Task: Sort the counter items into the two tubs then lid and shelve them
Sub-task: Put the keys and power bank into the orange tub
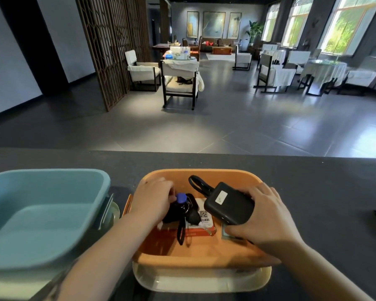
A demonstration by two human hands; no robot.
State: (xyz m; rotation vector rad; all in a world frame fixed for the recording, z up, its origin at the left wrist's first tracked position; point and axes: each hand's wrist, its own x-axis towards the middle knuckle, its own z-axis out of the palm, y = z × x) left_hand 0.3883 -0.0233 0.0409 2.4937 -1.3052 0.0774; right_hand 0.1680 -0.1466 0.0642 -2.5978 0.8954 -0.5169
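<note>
The orange tub [201,255], bottom centre of the frame, has both hands inside it. The right hand [267,216] wraps around a smooth, rounded black power bank [229,203] with a loop strap. The left hand [152,197] pinches a black key bundle [183,211] with a blue tag, lying on a white-and-red QR-coded box [202,222]. At lower left, the teal tub [46,211] looks empty on the dark speckled counter [313,181].

Both forearms extend forward, left hand [152,197] curled palm-down with fingers bent, right hand [263,216] angled inward, fingers and thumb wrapped in a grip.
</note>
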